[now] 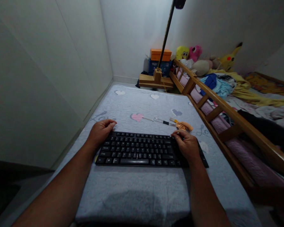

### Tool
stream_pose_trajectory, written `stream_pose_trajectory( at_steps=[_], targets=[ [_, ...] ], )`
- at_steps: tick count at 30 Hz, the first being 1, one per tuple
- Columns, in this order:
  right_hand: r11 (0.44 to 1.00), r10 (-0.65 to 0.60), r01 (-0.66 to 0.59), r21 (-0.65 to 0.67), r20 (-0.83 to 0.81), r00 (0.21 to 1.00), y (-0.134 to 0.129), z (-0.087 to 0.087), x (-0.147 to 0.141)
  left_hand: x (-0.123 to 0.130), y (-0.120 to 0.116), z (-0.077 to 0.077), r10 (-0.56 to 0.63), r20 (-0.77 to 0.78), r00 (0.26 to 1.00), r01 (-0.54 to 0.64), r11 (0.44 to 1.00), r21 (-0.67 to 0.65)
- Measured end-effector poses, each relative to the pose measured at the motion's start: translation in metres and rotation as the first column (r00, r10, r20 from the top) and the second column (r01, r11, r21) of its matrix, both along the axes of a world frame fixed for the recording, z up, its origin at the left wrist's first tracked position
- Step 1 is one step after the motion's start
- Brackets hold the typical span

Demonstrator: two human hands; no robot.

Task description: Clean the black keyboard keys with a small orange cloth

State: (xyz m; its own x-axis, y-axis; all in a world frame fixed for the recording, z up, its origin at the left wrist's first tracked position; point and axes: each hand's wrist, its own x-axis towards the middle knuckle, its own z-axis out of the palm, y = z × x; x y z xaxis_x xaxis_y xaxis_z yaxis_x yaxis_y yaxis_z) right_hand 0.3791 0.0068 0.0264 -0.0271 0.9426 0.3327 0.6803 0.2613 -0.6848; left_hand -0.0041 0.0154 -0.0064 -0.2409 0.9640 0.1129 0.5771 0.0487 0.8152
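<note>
A black computer keyboard (137, 151) lies flat on the pale cloth, its space bar towards me. My left hand (101, 133) rests at its upper left corner, thumb and fingers pinched together; whether anything small is between them I cannot make out. Over the keyboard's right part is my right hand (186, 144), also closed in a pinch, with a tiny pale spot at the fingertips too small to name. It hides many of the right-hand keys. Beyond the keyboard lie a thin pale stick (148, 119), a wire tool with a black grip (165, 122), a yellow-handled brush (173, 120) and an orange cloth (184, 125).
The surface is covered by a grey-blue quilted cloth (137, 183) with heart prints. A wooden bed rail (217, 102) runs along the right, with plush toys and clothes behind it. A wooden stand with a pole (167, 34) stands at the far end. White panels (61, 63) close off the left.
</note>
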Motion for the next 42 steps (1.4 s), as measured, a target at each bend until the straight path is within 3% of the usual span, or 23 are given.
stream_pose_trajectory(
  at_steps=[14,32,42],
  targets=[
    [0.997,0.083,-0.083,0.002,-0.017,0.996,0.000,-0.002,-0.010,0.003,0.000,0.005,-0.005,-0.001,1.000,0.005,1.000,0.007],
    [0.995,0.100,-0.100,-0.011,0.012,0.995,-0.003,0.001,-0.011,-0.003,0.002,-0.004,-0.003,0.000,1.000,0.003,1.000,-0.002],
    [0.996,0.084,-0.084,0.010,-0.015,0.996,0.000,-0.001,-0.012,0.004,-0.003,0.007,0.010,0.083,0.997,-0.010,1.000,0.000]
  ],
)
